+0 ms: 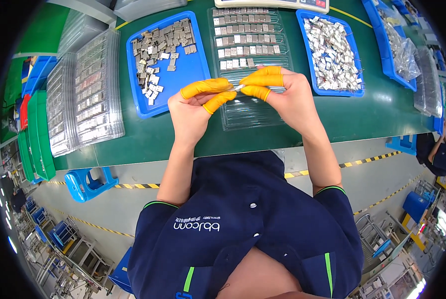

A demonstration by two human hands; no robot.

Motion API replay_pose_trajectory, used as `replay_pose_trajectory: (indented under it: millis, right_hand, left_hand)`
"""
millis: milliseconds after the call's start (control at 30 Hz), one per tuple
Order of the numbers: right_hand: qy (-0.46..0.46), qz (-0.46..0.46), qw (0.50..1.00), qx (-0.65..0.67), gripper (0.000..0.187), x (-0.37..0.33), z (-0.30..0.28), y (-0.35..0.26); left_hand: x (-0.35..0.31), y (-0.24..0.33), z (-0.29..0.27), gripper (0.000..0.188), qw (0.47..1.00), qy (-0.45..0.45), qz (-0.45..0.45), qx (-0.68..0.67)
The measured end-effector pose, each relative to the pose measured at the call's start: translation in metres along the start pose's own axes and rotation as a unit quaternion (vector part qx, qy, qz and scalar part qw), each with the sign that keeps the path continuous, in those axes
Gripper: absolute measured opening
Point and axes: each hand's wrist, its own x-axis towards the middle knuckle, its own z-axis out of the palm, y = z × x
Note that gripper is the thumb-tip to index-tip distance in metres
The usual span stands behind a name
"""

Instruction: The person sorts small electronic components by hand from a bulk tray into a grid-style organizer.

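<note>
My left hand (pixel 195 103) and my right hand (pixel 282 91) meet over a transparent plastic tray (pixel 240 118), yellow finger cots on their thumbs and fingers. Both are closed in a pinch on a small white and silvery part (pixel 239 87), mostly hidden by the fingertips. Rows of small metal-and-white parts (pixel 247 39) fill the tray's far slots. To the left, a blue tray (pixel 183 84) bears loose flat metal pieces (pixel 172 36). On the right, another blue tray (pixel 328 92) is heaped with small white parts with thin wires (pixel 332 52).
Stacked transparent trays of parts (pixel 91 94) stand at the green table's left, beside green bins (pixel 42 134). A weighing scale (pixel 283 4) sits at the far edge. A blue bin with plastic bags (pixel 402 60) lies far right. Blue stools (pixel 86 184) stand below the table.
</note>
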Motion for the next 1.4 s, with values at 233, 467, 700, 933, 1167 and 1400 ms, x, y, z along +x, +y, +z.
replay_pose_trajectory:
  millis: [233,467,700,933,1167,1400]
  right_hand:
    - [-0.057,0.091,0.985,0.134,0.015,-0.005,-0.001,0.003]
    - [0.047,0.020,0.996,0.079,0.014,-0.019,0.012,0.003]
    - [0.131,-0.091,0.985,-0.060,0.015,-0.009,0.015,0.006]
    - [0.163,-0.265,0.881,-0.356,0.016,0.022,-0.012,0.055]
    - [0.102,-0.243,0.874,-0.409,0.017,0.018,-0.007,0.060]
    - [0.228,-0.055,0.912,-0.336,0.016,0.014,-0.058,0.058]
  left_hand:
    - [0.000,0.005,-0.004,0.022,0.997,-0.070,-0.004,-0.032]
    - [-0.002,0.001,0.005,0.022,0.996,-0.068,-0.043,-0.035]
    - [0.002,-0.004,0.011,0.025,0.988,-0.018,-0.090,-0.127]
    - [0.019,0.002,-0.013,0.021,0.990,0.100,0.076,0.070]
    - [0.033,0.016,-0.065,0.021,0.917,0.179,0.062,0.350]
    - [0.043,-0.007,-0.063,0.027,0.686,0.158,0.068,0.707]
